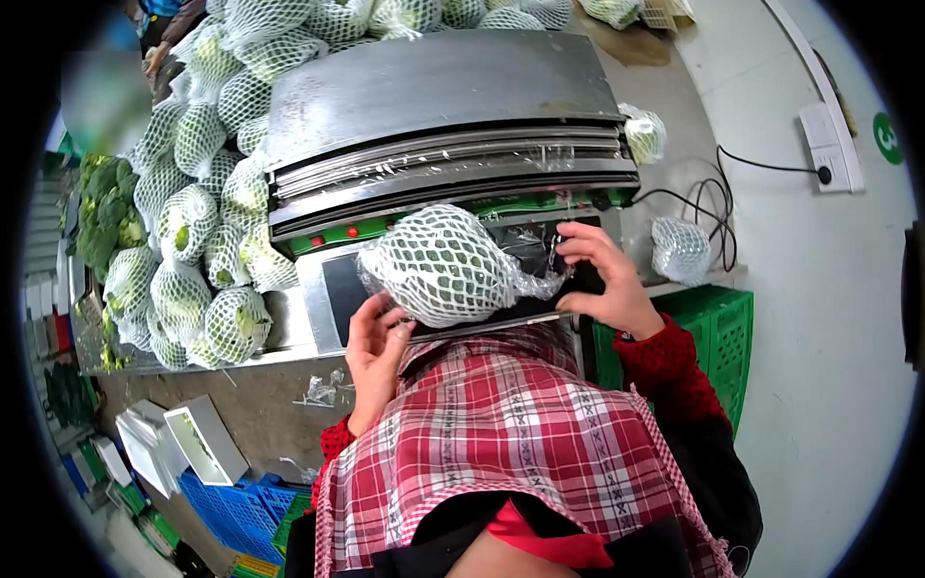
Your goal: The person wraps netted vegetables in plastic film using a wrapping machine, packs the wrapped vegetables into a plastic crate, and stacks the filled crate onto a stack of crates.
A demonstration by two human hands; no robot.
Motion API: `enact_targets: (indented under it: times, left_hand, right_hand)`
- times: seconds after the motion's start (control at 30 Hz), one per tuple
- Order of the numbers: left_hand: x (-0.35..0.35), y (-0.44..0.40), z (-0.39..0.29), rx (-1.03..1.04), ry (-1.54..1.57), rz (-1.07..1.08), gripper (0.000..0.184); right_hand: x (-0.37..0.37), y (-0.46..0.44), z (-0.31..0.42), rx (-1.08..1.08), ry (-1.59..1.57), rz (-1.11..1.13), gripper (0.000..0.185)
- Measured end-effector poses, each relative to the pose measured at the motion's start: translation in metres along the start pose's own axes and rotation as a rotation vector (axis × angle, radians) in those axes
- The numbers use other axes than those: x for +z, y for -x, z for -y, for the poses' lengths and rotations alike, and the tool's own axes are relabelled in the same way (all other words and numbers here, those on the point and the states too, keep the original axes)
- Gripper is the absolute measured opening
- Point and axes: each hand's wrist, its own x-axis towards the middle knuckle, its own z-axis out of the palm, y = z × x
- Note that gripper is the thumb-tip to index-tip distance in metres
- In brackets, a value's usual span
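Observation:
A green vegetable in white foam netting and clear film lies on the dark plate at the front of a metal wrapping machine. My left hand is at its lower left side, fingers bent and apart, fingertips by the netting. On the right, my right hand is spread beside the loose end of the film, thumb and forefinger apart. Whether the fingertips touch the film is hard to tell.
Netted vegetables are piled left of and behind the machine, with bare broccoli at far left. Two wrapped pieces, one of them here, sit at the right near black cables. A green crate stands below right.

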Motion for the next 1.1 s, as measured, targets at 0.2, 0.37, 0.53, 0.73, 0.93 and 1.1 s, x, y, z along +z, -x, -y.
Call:
enact_targets:
  times: [0.2,0.37,0.53,0.73,0.93,1.1]
  left_hand:
    - [0.005,-0.012,0.008,0.11,-0.119,-0.09,0.01]
    - [-0.001,-0.021,-0.011,0.156,-0.05,-0.334,0.022]
    - [-0.01,-0.014,-0.036,0.059,0.135,-0.367,0.024]
    - [-0.058,0.065,-0.083,-0.326,-0.206,-0.614,0.02]
    - [-0.092,0.044,0.095,-0.62,-0.555,0.114,0.016]
    - [-0.063,0.01,0.096,-0.389,-0.768,0.34,0.014]
  right_hand:
    - [-0.003,0.017,-0.016,-0.11,0.19,0.026,0.02]
    - [-0.007,0.031,-0.021,0.267,-0.182,-0.072,0.005]
    - [0.033,-0.01,-0.011,0.302,-0.259,-0.482,0.012]
    - [0.0,0.078,-0.001,0.677,0.07,-0.379,0.026]
    - [0.126,0.105,-0.083,0.829,0.433,0.307,0.013]
    - [0.154,0.056,-0.057,0.573,0.095,0.37,0.021]
